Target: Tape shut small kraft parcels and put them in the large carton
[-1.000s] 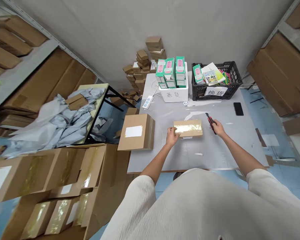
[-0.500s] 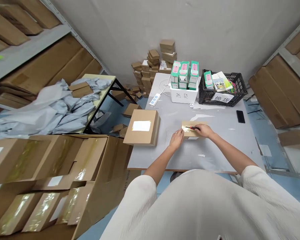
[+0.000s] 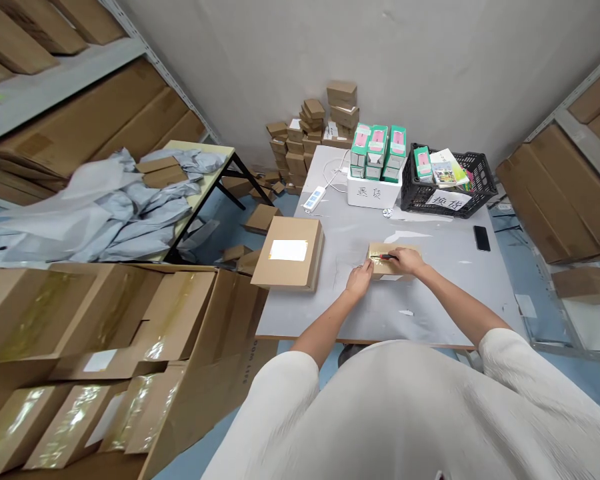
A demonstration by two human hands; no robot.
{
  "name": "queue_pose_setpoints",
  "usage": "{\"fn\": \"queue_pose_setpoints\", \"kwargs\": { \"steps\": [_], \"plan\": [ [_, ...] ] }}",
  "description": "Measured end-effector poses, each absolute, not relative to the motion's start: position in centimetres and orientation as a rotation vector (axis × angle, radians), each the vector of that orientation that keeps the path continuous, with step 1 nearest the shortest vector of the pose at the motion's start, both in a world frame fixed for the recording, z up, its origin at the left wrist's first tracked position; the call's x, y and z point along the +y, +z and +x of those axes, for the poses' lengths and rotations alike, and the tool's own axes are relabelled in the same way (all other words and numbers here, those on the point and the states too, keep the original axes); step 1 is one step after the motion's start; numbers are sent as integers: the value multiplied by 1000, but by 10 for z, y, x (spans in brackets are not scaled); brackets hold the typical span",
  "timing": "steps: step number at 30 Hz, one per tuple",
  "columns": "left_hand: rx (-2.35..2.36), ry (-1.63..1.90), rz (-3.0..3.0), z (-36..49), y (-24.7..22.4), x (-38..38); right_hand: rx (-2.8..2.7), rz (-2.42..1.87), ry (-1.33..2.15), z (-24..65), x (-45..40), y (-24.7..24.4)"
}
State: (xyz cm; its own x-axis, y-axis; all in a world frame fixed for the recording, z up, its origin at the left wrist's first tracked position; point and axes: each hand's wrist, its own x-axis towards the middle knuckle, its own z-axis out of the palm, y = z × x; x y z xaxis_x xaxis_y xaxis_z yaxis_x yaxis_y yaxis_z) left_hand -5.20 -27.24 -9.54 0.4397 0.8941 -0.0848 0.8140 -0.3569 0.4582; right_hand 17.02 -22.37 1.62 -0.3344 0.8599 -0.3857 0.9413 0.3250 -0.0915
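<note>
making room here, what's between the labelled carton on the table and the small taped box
The head view shows grey tabletop beside the labelled carton, then the left hand at the small taped box.

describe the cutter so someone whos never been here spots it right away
Start at the large grey-topped table. Near its middle is a small cardboard box with shiny tape on top, and the cutter is over it, in the grip of the right hand. Unlike the black phone farther right, it is slim and partly red.
</note>
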Motion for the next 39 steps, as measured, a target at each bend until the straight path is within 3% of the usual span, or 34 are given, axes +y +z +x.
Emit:
{"fn": "queue_pose_setpoints", "kwargs": {
  "steps": [13, 39],
  "plan": [
    [1428, 395, 2132, -51, -94, -269, 2288, 1535, -278, 160, -222, 28],
    [1461, 345, 2163, -52, -95, -268, 2294, 1427, -127, 149, -225, 20]
  ]
}}
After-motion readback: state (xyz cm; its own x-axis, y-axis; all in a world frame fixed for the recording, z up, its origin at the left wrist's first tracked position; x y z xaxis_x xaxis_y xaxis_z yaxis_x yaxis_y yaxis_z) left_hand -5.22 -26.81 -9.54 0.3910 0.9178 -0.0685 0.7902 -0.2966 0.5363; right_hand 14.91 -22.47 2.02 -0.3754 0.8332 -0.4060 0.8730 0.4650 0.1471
